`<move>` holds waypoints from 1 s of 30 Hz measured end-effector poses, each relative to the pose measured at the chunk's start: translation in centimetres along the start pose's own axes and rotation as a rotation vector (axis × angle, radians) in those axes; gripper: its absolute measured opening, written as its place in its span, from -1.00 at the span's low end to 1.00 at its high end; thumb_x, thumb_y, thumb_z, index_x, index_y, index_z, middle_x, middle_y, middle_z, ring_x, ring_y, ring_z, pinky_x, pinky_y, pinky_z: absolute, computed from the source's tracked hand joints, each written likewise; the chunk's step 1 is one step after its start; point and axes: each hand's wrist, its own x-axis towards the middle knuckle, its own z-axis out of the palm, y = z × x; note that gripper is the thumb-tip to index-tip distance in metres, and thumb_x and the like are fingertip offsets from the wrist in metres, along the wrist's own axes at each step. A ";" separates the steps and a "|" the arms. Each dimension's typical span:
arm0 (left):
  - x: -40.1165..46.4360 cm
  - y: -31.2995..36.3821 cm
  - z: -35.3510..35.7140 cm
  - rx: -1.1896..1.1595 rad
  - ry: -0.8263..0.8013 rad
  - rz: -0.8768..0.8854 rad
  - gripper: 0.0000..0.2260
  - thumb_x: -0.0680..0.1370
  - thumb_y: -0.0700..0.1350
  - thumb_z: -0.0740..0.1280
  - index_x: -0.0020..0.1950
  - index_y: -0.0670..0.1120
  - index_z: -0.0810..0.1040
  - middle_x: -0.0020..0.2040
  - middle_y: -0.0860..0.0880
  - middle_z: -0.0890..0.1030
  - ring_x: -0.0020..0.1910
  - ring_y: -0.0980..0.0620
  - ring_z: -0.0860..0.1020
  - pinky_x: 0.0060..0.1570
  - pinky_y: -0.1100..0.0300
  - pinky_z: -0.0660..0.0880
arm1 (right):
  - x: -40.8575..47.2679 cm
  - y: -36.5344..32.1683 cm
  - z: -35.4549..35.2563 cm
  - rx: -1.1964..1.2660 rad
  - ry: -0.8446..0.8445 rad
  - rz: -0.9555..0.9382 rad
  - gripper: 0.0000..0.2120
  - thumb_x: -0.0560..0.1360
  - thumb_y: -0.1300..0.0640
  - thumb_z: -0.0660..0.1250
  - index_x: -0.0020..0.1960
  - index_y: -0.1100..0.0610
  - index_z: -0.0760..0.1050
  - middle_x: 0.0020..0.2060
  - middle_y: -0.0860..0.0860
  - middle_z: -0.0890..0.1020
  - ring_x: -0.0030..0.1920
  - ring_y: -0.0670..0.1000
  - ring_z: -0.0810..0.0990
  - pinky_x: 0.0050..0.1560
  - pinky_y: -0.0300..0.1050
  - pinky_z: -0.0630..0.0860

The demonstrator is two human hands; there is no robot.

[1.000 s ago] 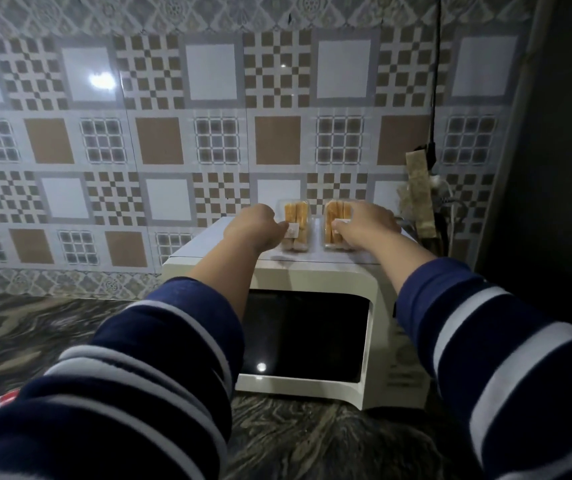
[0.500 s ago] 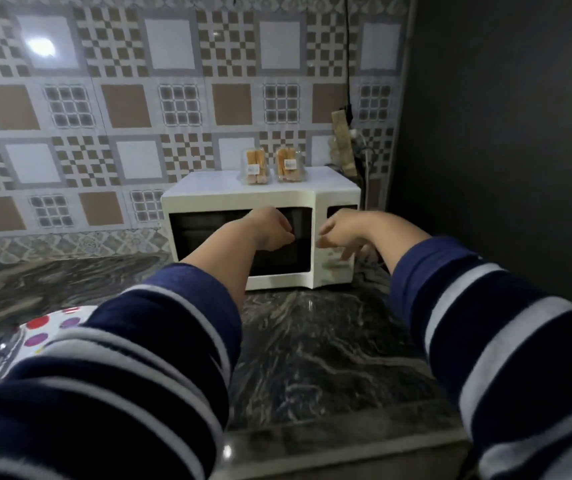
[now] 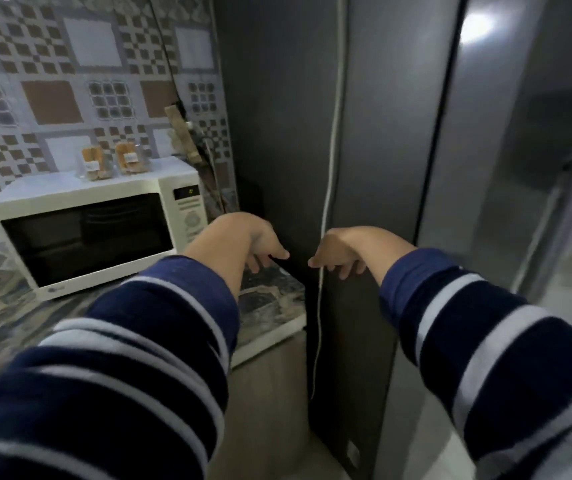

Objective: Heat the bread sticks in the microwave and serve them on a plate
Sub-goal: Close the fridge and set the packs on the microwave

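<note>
Both hands empty, left hand [image 3: 260, 242] and right hand [image 3: 338, 249] hanging with loose fingers. Bread stick packs [image 3: 111, 162] far up-left, atop shut microwave [image 3: 90, 233]. Risk: person faces away toward fridge [image 3: 381, 133], heating not begun.

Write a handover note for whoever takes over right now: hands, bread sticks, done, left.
Left hand: open, empty, fingers loose.
Right hand: the same, in front of the dark fridge.
Two clear packs of bread sticks sit on top of the microwave, whose door is shut.
Done: nothing visible.
Left: unpack, heat, serve. No plate in view.
</note>
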 end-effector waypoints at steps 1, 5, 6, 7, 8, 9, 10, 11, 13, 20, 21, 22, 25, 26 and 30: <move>-0.1 2.1 1.0 -0.009 -0.007 0.016 -0.52 0.61 0.09 0.21 0.47 -0.10 0.30 0.35 -0.03 0.50 0.24 -0.03 0.52 0.02 0.06 0.50 | -1.1 2.4 -0.2 -0.006 0.005 0.028 -0.47 0.55 -0.13 0.24 0.39 0.17 0.33 0.22 0.06 0.56 0.06 0.09 0.64 -0.22 -0.10 0.52; -1.7 12.0 6.1 0.000 -0.075 0.122 -0.48 0.60 0.09 0.24 0.50 -0.07 0.24 0.36 -0.04 0.49 0.21 -0.05 0.54 0.09 0.01 0.47 | -6.8 12.9 -1.3 -0.038 0.089 0.157 -0.48 0.54 -0.17 0.23 0.37 0.13 0.36 0.15 0.05 0.60 0.02 0.07 0.64 0.00 0.01 0.57; -2.4 14.6 7.5 0.012 -0.091 0.160 -0.48 0.60 0.09 0.23 0.50 -0.08 0.24 0.37 -0.05 0.47 0.22 -0.05 0.53 0.14 0.00 0.45 | -8.5 15.6 -1.6 -0.020 0.098 0.191 -0.49 0.54 -0.16 0.23 0.37 0.13 0.36 0.16 0.05 0.60 0.03 0.07 0.63 0.02 0.00 0.56; -3.0 17.2 8.9 0.016 -0.101 0.198 -0.48 0.60 0.09 0.22 0.50 -0.09 0.24 0.38 -0.06 0.46 0.23 -0.05 0.52 0.16 0.00 0.43 | -10.1 18.3 -2.0 0.006 0.113 0.219 -0.50 0.55 -0.15 0.23 0.35 0.14 0.38 0.16 0.04 0.60 0.03 0.08 0.62 -0.02 -0.02 0.55; -3.7 19.9 10.2 0.020 -0.109 0.234 -0.49 0.61 0.08 0.21 0.50 -0.11 0.24 0.39 -0.07 0.44 0.24 -0.06 0.51 0.16 0.02 0.42 | -11.8 20.9 -2.4 0.020 0.141 0.240 -0.52 0.55 -0.14 0.24 0.33 0.15 0.41 0.15 0.04 0.60 0.03 0.08 0.63 -0.09 -0.04 0.55; -4.4 22.4 11.6 0.028 -0.115 0.268 -0.49 0.62 0.07 0.19 0.50 -0.12 0.24 0.40 -0.08 0.43 0.24 -0.06 0.51 0.14 0.04 0.41 | -13.4 23.4 -2.8 0.016 0.171 0.258 -0.54 0.55 -0.13 0.25 0.29 0.16 0.44 0.13 0.04 0.60 0.02 0.09 0.65 -0.13 -0.05 0.55; -5.0 24.9 12.9 0.039 -0.118 0.299 -0.50 0.62 0.08 0.18 0.50 -0.12 0.24 0.40 -0.08 0.43 0.23 -0.07 0.50 0.14 0.04 0.41 | -15.0 25.9 -3.1 0.006 0.197 0.276 -0.56 0.54 -0.13 0.25 0.25 0.17 0.46 0.09 0.05 0.61 0.01 0.09 0.66 -0.16 -0.06 0.57; -5.7 27.2 14.2 0.049 -0.118 0.330 -0.50 0.62 0.08 0.19 0.49 -0.12 0.26 0.39 -0.07 0.44 0.23 -0.07 0.51 0.15 0.03 0.42 | -16.5 28.3 -3.3 0.001 0.221 0.297 -0.57 0.54 -0.13 0.25 0.22 0.19 0.46 0.06 0.04 0.61 -0.01 0.09 0.67 -0.17 -0.07 0.58; -6.5 31.6 16.5 0.064 -0.103 0.399 -0.51 0.60 0.09 0.22 0.47 -0.11 0.30 0.35 -0.06 0.48 0.20 -0.06 0.55 0.07 0.05 0.47 | -19.1 32.9 -3.8 0.011 0.250 0.349 -0.58 0.55 -0.11 0.24 0.20 0.21 0.47 0.03 0.02 0.59 -0.05 0.06 0.69 -0.15 -0.07 0.60; -7.2 45.7 22.7 0.093 -0.148 0.549 -0.54 0.60 0.06 0.24 0.42 -0.16 0.35 0.31 -0.06 0.52 0.13 -0.06 0.59 -0.13 0.13 0.51 | -25.6 47.0 -5.7 0.126 0.282 0.514 -0.59 0.59 -0.08 0.19 0.30 0.18 0.40 0.20 0.03 0.57 -0.02 0.03 0.66 -0.32 -0.13 0.49; -7.0 47.9 23.3 0.090 -0.135 0.587 -0.55 0.60 0.04 0.24 0.42 -0.16 0.35 0.31 -0.07 0.51 0.15 -0.07 0.59 -0.24 0.19 0.51 | -26.2 49.1 -6.2 0.144 0.299 0.541 -0.59 0.59 -0.07 0.19 0.29 0.19 0.41 0.21 0.03 0.57 -0.03 0.03 0.65 -0.30 -0.11 0.49; -6.9 50.2 23.8 0.094 -0.130 0.617 -0.55 0.61 0.03 0.24 0.43 -0.15 0.34 0.32 -0.08 0.51 0.16 -0.06 0.58 -0.28 0.21 0.50 | -26.8 51.2 -6.7 0.158 0.315 0.567 -0.60 0.59 -0.06 0.20 0.28 0.19 0.42 0.21 0.03 0.57 -0.03 0.03 0.64 -0.27 -0.09 0.50; -5.8 57.1 25.0 0.135 -0.145 0.670 -0.55 0.61 0.03 0.23 0.45 -0.13 0.32 0.35 -0.07 0.49 0.19 -0.04 0.56 -0.19 0.19 0.50 | -27.7 57.3 -8.6 0.203 0.371 0.623 -0.61 0.58 -0.03 0.21 0.31 0.18 0.39 0.22 0.06 0.57 -0.03 0.04 0.65 -0.33 -0.12 0.48; -5.2 59.4 25.3 0.142 -0.156 0.682 -0.55 0.61 0.02 0.23 0.46 -0.12 0.31 0.37 -0.07 0.48 0.20 -0.04 0.56 -0.21 0.21 0.50 | -27.8 59.3 -9.4 0.216 0.385 0.639 -0.60 0.59 -0.02 0.21 0.33 0.18 0.37 0.22 0.07 0.57 -0.03 0.05 0.65 -0.36 -0.14 0.45; -2.2 68.4 26.2 0.158 -0.152 0.754 -0.55 0.62 0.00 0.22 0.47 -0.12 0.30 0.37 -0.08 0.47 0.21 -0.05 0.55 -0.28 0.25 0.47 | -26.6 66.5 -13.1 0.220 0.434 0.677 -0.60 0.59 0.03 0.21 0.35 0.21 0.38 0.24 0.10 0.54 -0.04 0.06 0.65 -0.46 -0.20 0.41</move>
